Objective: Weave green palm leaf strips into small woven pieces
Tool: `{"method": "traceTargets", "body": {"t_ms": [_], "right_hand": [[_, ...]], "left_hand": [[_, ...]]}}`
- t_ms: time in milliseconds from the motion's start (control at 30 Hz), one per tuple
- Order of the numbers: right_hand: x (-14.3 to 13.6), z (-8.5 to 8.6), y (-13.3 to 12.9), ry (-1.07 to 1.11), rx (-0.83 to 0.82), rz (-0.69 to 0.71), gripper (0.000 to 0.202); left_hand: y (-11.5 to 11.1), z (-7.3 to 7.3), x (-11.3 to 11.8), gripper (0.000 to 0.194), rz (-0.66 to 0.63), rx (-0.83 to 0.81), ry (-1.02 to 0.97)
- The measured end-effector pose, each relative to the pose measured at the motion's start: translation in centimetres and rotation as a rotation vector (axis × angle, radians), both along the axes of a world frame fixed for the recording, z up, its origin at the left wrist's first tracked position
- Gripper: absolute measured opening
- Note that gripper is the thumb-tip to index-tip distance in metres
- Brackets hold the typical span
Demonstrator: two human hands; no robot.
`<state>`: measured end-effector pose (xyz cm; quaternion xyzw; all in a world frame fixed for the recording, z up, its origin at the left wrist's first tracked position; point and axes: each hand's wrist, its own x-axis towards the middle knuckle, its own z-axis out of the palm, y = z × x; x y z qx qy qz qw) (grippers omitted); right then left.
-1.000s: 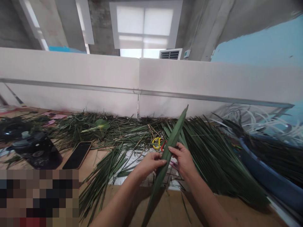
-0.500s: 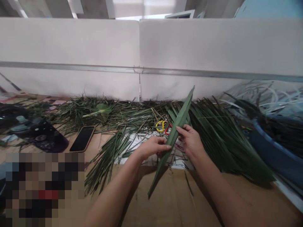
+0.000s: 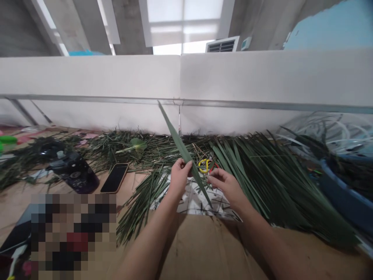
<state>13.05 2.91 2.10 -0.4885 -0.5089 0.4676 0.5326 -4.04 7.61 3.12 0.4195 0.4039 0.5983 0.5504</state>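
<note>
the left hand (image 3: 179, 175) pinches a long green leaf strip (image 3: 183, 149) near its middle, fingers pressed shut on it. the strip slants from a tip up at 11 o'clock, in front of the white partition (image 3: 116, 85), down to a point at 5 o'clock between the two hands. the right hand (image 3: 224, 184) sits just beside the lower end at 3 o'clock, fingers loosely curled and not clearly touching the strip; whether it grips anything cannot be told.

open room lies toward 6 o'clock, where bare cardboard (image 3: 201, 249) covers the near worktop (image 3: 17, 198). at 12 o'clock the partition closes off the far edge. a thick fan of green leaves (image 3: 262, 179) fills the side from 1 to 4 o'clock, and a smaller bundle of thin strips (image 3: 142, 198) lies at 8 o'clock. yellow and red scissor handles (image 3: 205, 165) rest just beyond the hands. a phone (image 3: 115, 177) and a dark bottle (image 3: 72, 175) lie at 9 o'clock. overhead a bright window (image 3: 183, 19) lights a room with concrete beams.

half a second earlier the strip leaned the other way, tip up toward 1 o'clock, with both hands holding it; now it tilts to 11 o'clock and only the left hand clearly holds it.
</note>
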Motion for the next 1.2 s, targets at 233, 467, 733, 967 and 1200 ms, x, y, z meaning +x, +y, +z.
{"method": "traceTargets", "body": {"t_ms": [233, 467, 733, 967, 1200], "right_hand": [[-0.6, -0.6, -0.9, -0.539, 0.098, 0.065, 0.021], [-0.8, -0.5, -1.3, -0.732, 0.209, -0.068, 0.013], [0.6, -0.9, -0.8, -0.924, 0.494, -0.279, 0.014], [1.0, -1.0, 0.1, -0.545, 0.259, -0.180, 0.022], [0.4, -1.8, 1.2, -0.037, 0.003, 0.027, 0.042]], "left_hand": [[0.5, -0.6, -0.7, 0.041, 0.170, 0.040, 0.010], [0.3, -0.1, -0.7, 0.047, 0.080, 0.020, -0.081], [0.0, 0.2, -0.8, 0.049, -0.073, -0.071, -0.054], [-0.1, 0.5, -0.5, 0.032, -0.094, -0.104, -0.034], [-0.1, 0.2, -0.6, 0.029, -0.172, -0.046, 0.005]]}}
